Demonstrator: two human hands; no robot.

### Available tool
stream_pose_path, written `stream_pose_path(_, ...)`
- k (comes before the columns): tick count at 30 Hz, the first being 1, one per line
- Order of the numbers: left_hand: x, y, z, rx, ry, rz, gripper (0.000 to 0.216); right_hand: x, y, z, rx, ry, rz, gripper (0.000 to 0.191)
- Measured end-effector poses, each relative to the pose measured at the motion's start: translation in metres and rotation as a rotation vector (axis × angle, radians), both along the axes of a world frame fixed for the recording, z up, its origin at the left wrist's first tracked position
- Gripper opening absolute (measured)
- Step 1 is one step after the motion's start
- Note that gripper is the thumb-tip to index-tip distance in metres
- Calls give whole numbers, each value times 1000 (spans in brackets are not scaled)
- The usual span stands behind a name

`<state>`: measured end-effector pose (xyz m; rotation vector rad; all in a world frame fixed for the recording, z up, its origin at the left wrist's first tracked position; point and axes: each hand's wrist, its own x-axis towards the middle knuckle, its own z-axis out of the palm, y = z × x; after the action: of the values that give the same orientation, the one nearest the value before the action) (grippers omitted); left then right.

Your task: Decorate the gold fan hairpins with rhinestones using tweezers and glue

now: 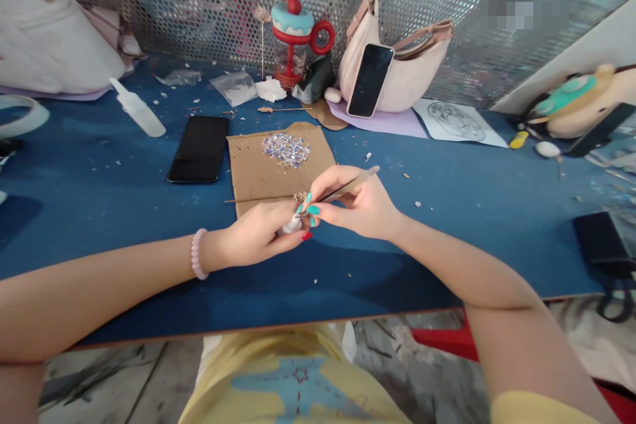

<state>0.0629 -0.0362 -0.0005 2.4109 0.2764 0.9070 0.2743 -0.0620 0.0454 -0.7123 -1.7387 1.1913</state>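
My left hand is closed around a small white object just in front of a brown cardboard sheet. My right hand pinches a thin pen-like tool, whose tip points at the white object and a small sparkly piece beside it. A pile of shiny rhinestones lies on the far part of the cardboard. A thin metal stick lies across the cardboard toward my fingers.
On the blue table lie a black phone, a clear squeeze bottle and small plastic bags. At the back stand a red and blue bottle and a pink handbag with a phone leaning on it.
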Motion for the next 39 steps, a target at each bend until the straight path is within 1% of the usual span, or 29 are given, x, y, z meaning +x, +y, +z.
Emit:
stream_pose_path(6,0,0,0,-23,0,-31,11,0,9,-7,-167,157,181,19)
stream_pose_path(8,0,0,0,-38,9,-22,12,1,11,-10,-189,169,204,20)
stream_pose_path(13,-1,1,1,-78,42,14,20,2,15,-14,-148,193,214,19)
stream_pose_path(16,-1,2,1,-92,56,32,23,2,14,-13,-122,196,234,15)
stream_pose_path(18,-1,2,0,-94,59,38,23,2,12,-10,-80,154,217,14)
stream_pose_path(21,-1,2,-1,-91,48,38,24,3,7,-3,-1,37,152,14)
stream_pose_path(23,0,2,-1,-90,40,33,24,3,5,-1,17,-18,121,14)
stream_pose_path(25,0,2,-1,-93,39,21,23,3,5,-1,-8,-11,129,14)
stream_pose_path(32,-1,2,0,-127,42,-32,19,1,12,-8,-156,151,215,21)
stream_pose_path(36,-1,3,0,-157,69,-37,22,0,12,-11,-200,153,210,25)
stream_pose_path(39,-2,4,1,-178,89,-18,26,0,11,-13,-198,168,188,23)
